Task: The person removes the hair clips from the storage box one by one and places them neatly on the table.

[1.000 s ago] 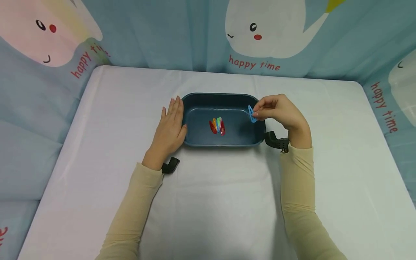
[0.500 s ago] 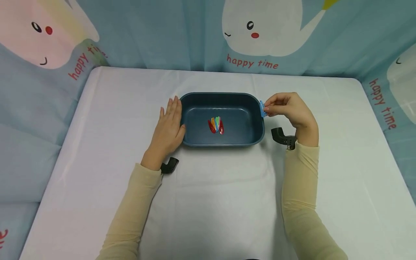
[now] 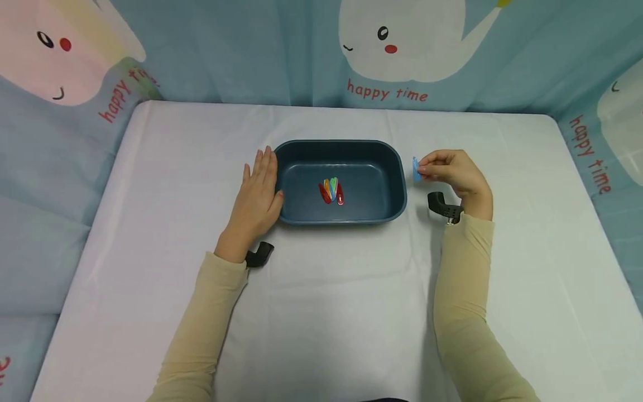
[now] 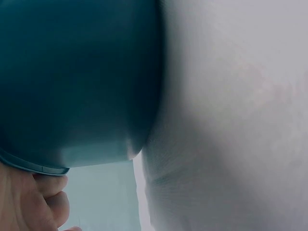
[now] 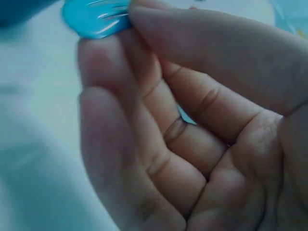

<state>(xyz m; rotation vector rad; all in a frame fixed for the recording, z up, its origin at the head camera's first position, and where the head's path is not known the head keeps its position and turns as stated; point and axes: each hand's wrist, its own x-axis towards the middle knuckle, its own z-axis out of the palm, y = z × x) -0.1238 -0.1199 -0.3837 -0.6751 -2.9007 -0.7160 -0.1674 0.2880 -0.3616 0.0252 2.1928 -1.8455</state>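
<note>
Blue clip (image 3: 415,168), just right of the tray (image 3: 372,192), is pinched in the right hand (image 3: 458,174) and could drop if that narrow hold slackens, while the left hand (image 3: 251,202), straight-fingered, touches the tray's left side.

Left sleeve (image 3: 201,326) and right sleeve (image 3: 462,285): beige, long, creased; left wrist mount (image 3: 260,254) and right wrist mount (image 3: 443,207): black, curved, the latter perforated
</note>
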